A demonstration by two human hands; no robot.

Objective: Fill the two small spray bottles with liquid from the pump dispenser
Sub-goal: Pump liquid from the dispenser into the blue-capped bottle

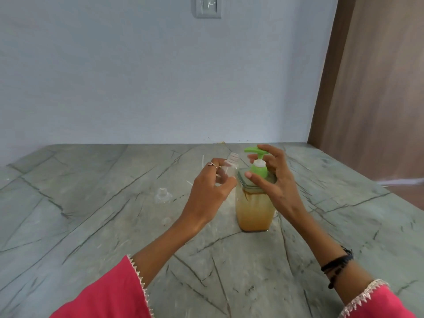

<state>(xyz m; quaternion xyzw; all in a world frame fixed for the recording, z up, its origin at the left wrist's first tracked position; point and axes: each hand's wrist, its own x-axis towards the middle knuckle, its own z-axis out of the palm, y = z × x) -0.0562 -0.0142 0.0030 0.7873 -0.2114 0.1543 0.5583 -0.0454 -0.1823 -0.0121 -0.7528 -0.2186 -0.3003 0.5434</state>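
- The left hand (pixel 211 187) has its fingers curled around a small clear spray bottle (pixel 230 166), no cap on it, tilted so the threaded neck points up and toward the green nozzle.
- That bottle looks empty to me, but it's see-through and a bit blurry, so I can't say for sure.
- The right hand (pixel 273 177) is on the pump dispenser (pixel 253 203): one finger lies over the top of the green pump head (pixel 255 150), the thumb touches the green collar below it, and the other fingers are loosely spread around the back.
- The dispenser is a clear square jar with orange-ish liquid, filled most of the way. It stands upright on the countertop (pixel 91 203), about mid-width and nearer the back edge than the front.
- The bottle's mouth is just beside the spout tip, to its left. Can't tell if they actually touch.
- The second small clear bottle (pixel 162 195) stands on the counter to the left of the left hand, well apart from the dispenser, with its neck open at the top.
- A couple of thin white tubes (pixel 203 159) lie on the counter behind the left hand, near the back edge.
- There's a ring (pixel 212 165) on the left hand, black thread bands (pixel 337 265) on the right wrist, and pink sleeves (pixel 110 292) with white trim.
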